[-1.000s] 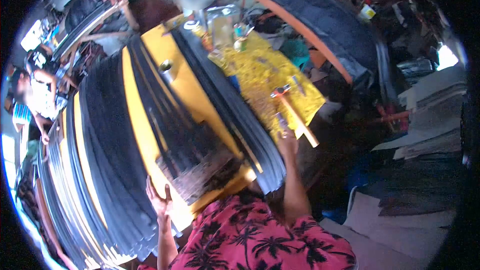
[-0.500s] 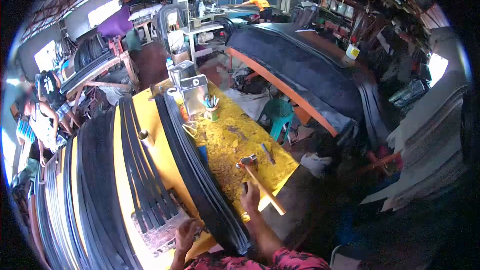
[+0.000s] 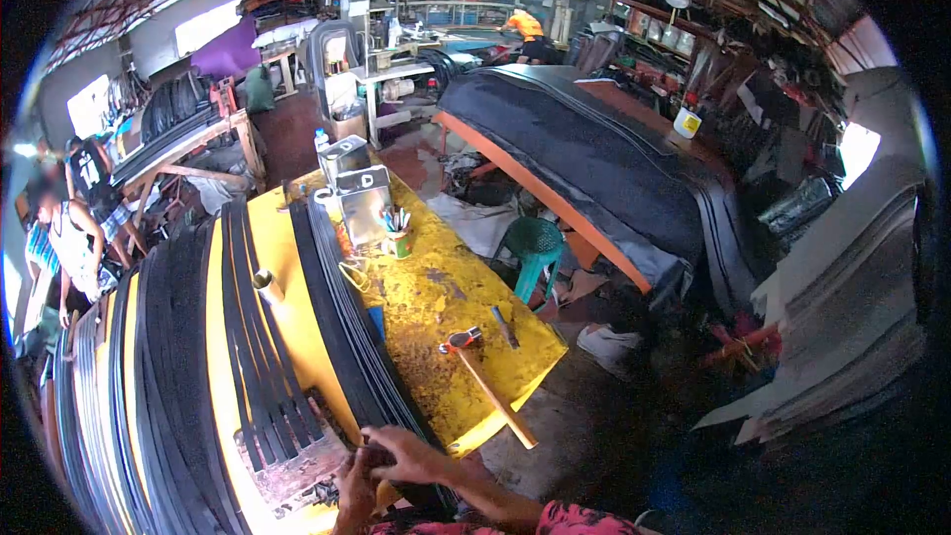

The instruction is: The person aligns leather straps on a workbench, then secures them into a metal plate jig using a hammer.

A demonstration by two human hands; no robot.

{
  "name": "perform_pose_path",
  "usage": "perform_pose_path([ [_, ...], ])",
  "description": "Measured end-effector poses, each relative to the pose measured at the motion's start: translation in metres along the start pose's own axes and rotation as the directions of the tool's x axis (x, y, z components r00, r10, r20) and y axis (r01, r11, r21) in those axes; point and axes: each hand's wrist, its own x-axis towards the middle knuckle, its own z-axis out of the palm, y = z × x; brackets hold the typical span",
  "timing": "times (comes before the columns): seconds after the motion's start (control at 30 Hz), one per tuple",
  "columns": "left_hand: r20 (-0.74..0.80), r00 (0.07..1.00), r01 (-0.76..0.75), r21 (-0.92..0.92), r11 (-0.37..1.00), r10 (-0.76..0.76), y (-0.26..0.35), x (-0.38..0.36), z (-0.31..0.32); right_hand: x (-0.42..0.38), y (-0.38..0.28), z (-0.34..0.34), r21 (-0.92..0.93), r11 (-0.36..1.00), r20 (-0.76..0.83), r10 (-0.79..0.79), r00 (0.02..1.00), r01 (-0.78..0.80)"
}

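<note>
My left hand [image 3: 355, 483] and my right hand [image 3: 408, 454] meet at the bottom centre, beside the near end of a bundle of long black strips [image 3: 347, 317]. Both have their fingers closed around something small and dark that I cannot make out. Just left of them is a worn board [image 3: 292, 471] with the ends of narrower black strips [image 3: 260, 376] on it. A hammer [image 3: 485, 381] with a wooden handle lies on the stained yellow table [image 3: 426, 297], and a dark tool [image 3: 505, 327] is next to it.
A cup of pens [image 3: 398, 238] and a metal box [image 3: 365, 208] stand farther back. Beyond are a green stool [image 3: 535, 243] and a large table draped in black sheets [image 3: 575, 139]. Two people [image 3: 77, 248] are at the far left; another [image 3: 527, 28] bends over at the back.
My right hand has moved left, from near the hammer handle to my left hand, and the two now touch. The view has shifted slightly.
</note>
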Motion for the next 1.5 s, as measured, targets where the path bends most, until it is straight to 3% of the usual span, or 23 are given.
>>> perform_pose_path([
  [0.03,0.000,0.935,0.310,-0.485,0.818,-0.355,-0.021,0.004,-0.022,0.006,-0.001,-0.024,0.054,0.990,-0.006,0.130,0.991,-0.130],
  [0.07,-0.011,0.943,0.270,-0.559,0.784,-0.333,-0.013,0.003,-0.027,0.006,0.015,-0.038,0.172,0.952,-0.142,0.278,0.950,-0.253],
  [0.17,-0.158,0.960,0.115,-0.529,0.841,-0.231,-0.005,-0.003,-0.060,-0.014,0.100,-0.080,-0.320,0.763,-0.688,0.220,0.692,-0.562],
  [0.23,-0.263,0.931,0.053,-0.588,0.807,-0.252,-0.012,-0.014,-0.083,-0.040,0.138,-0.100,-0.384,0.534,-0.707,0.355,0.612,-0.753],
  [0.27,-0.306,0.927,-0.005,-0.588,0.809,-0.216,0.003,-0.020,-0.088,-0.054,0.172,-0.096,-0.420,0.552,-0.747,0.241,0.620,-0.720],
  [0.37,-0.385,0.902,-0.104,-0.635,0.766,-0.196,-0.003,-0.042,-0.119,-0.052,0.172,-0.099,-0.407,0.440,-0.664,0.460,0.590,-0.801],
  [0.47,-0.457,0.858,-0.109,-0.608,0.786,-0.234,0.012,-0.064,-0.133,-0.048,0.182,-0.101,-0.487,0.411,-0.635,0.439,0.636,-0.771],
  [0.53,-0.487,0.854,-0.159,-0.581,0.798,-0.185,0.025,-0.077,-0.140,-0.028,0.143,-0.102,-0.331,0.422,-0.615,0.581,0.533,-0.844],
  [0.57,-0.507,0.843,-0.167,-0.564,0.809,-0.180,0.029,-0.081,-0.144,-0.038,0.180,-0.098,-0.498,0.358,-0.660,0.435,0.613,-0.790],
  [0.6,-0.537,0.821,-0.151,-0.534,0.832,-0.195,0.033,-0.086,-0.148,-0.027,0.167,-0.107,-0.480,0.345,-0.573,0.574,0.586,-0.807],
  [0.67,-0.539,0.828,-0.142,-0.469,0.872,-0.156,0.030,-0.095,-0.160,-0.020,0.177,-0.114,-0.540,0.293,-0.575,0.557,0.600,-0.789],
  [0.73,-0.522,0.837,-0.161,-0.525,0.836,-0.167,0.041,-0.099,-0.166,-0.018,0.167,-0.134,-0.393,0.483,-0.462,0.632,0.622,-0.782],
  [0.8,-0.529,0.833,-0.122,-0.458,0.881,-0.160,0.046,-0.100,-0.179,-0.045,0.227,-0.146,-0.269,0.724,-0.516,0.448,0.730,-0.635],
  [0.87,-0.510,0.854,-0.157,-0.439,0.884,-0.102,0.039,-0.100,-0.196,-0.041,0.158,-0.132,0.149,0.703,-0.384,0.689,0.615,-0.695],
  [0.97,-0.471,0.874,-0.115,-0.435,0.893,-0.116,0.037,-0.100,-0.218,-0.030,0.035,-0.092,0.394,0.648,-0.329,0.761,0.558,-0.652],
  [1.0,-0.450,0.886,-0.119,-0.450,0.885,-0.110,0.032,-0.096,-0.227,-0.033,0.026,-0.083,0.401,0.638,-0.273,0.768,0.579,-0.658],
  [1.07,-0.417,0.898,-0.003,-0.326,0.945,-0.141,0.021,-0.085,-0.249,-0.035,0.015,-0.048,0.312,0.560,-0.371,0.815,0.444,-0.768],
  [1.13,-0.354,0.916,0.045,-0.381,0.924,-0.190,0.032,-0.069,-0.262,-0.049,0.023,-0.009,0.164,0.659,-0.349,0.735,0.581,-0.734],
  [1.2,-0.275,0.960,-0.030,-0.313,0.949,-0.061,0.029,-0.050,-0.281,-0.060,0.002,0.031,0.102,0.654,-0.245,0.746,0.619,-0.749],
  [1.27,-0.224,0.955,0.114,-0.318,0.941,-0.192,0.038,-0.034,-0.296,-0.043,-0.045,0.071,-0.004,0.756,-0.172,0.644,0.745,-0.654],
  [1.4,-0.015,0.997,0.068,-0.084,0.994,-0.070,0.016,0.009,-0.333,-0.027,-0.076,0.146,-0.055,0.657,-0.105,0.745,0.659,-0.752],
  [1.43,0.054,0.998,0.036,-0.046,0.998,-0.033,0.007,0.020,-0.339,-0.022,-0.079,0.163,-0.090,0.756,-0.132,0.636,0.760,-0.649],
  [1.5,0.142,0.990,0.008,-0.013,1.000,-0.006,-0.003,0.041,-0.348,-0.007,-0.092,0.185,-0.141,0.688,-0.113,0.703,0.702,-0.712],
])
